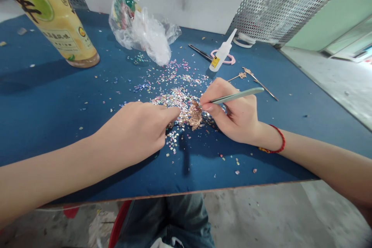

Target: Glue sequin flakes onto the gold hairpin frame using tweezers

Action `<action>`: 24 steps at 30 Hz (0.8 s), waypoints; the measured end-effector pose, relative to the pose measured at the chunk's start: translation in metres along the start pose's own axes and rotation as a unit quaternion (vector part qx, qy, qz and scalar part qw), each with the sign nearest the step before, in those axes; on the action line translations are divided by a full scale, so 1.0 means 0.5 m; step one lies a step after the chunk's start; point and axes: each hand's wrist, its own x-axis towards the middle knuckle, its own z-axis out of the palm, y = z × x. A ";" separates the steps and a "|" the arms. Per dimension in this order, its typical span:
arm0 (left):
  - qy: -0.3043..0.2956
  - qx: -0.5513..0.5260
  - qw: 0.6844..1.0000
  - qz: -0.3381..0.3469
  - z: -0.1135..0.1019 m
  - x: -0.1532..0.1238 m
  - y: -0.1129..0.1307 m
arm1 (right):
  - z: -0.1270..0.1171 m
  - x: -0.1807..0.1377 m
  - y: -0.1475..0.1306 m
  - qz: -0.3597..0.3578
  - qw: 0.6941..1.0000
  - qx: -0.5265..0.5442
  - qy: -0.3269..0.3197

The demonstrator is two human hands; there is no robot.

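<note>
Pinched in my closed left hand (pixel 139 130) is the thin stem of a gold hairpin (pixel 195 116); its openwork head points to the right, above the scattered chips. My right hand (pixel 234 114) grips pale green tweezers (pixel 240 95) like a pen, with the tips at the hairpin's head. Whether the tips hold a chip is too small to tell. Beneath and behind the head lies a pile of shiny, multicoloured shell-like chips (pixel 177 99). Two more gold hairpins (pixel 242 74) rest on the blue table beyond my right hand.
A white glue bottle (pixel 223 55) stands by a pink ring (pixel 231 60) and a dark slim tool (pixel 200 52). Crumpled clear plastic bags (pixel 151 33) lie at the back. A tall yellow drink bottle (pixel 62 19) stands at left. The table's front edge (pixel 162 195) is near my lap.
</note>
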 end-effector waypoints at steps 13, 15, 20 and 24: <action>-0.005 0.000 1.000 -0.006 0.005 0.000 0.000 | -0.001 -0.001 -0.002 0.006 1.000 -0.004 -0.005; -0.003 -0.001 1.000 -0.005 0.005 0.000 0.000 | 0.000 -0.001 -0.002 0.007 1.000 -0.003 -0.007; -0.006 -0.002 1.000 -0.003 0.002 0.001 0.001 | 0.001 0.000 -0.002 0.006 1.000 0.006 -0.014; -0.004 -0.005 1.000 -0.003 0.003 0.001 0.001 | 0.001 0.001 -0.002 0.002 1.000 0.005 -0.016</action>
